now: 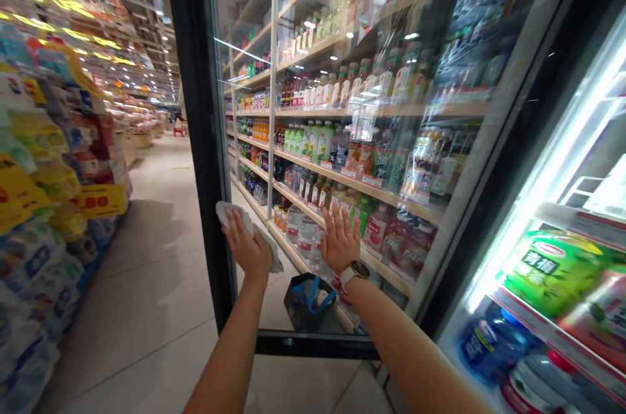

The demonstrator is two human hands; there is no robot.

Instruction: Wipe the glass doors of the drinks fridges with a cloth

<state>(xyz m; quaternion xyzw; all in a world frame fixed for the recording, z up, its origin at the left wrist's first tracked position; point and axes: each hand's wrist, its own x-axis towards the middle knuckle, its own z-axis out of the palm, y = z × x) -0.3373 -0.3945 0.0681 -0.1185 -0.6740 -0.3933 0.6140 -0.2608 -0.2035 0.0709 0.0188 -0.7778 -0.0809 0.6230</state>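
A glass door with a black frame stands open in front of me. At its lower left, my left hand presses a grey-white cloth against the glass, close to the frame's left edge. The cloth sticks out on both sides of the fingers. My right hand rests on the glass farther right, fingers spread, holding nothing; a watch is on that wrist. Bottles on wooden shelves show through the glass, mixed with reflections.
Behind the glass, a dark container with blue straps sits low near the floor. Lit cooler shelves with a green package and bottles are at the right. Stacked goods line the left, beside a tiled aisle.
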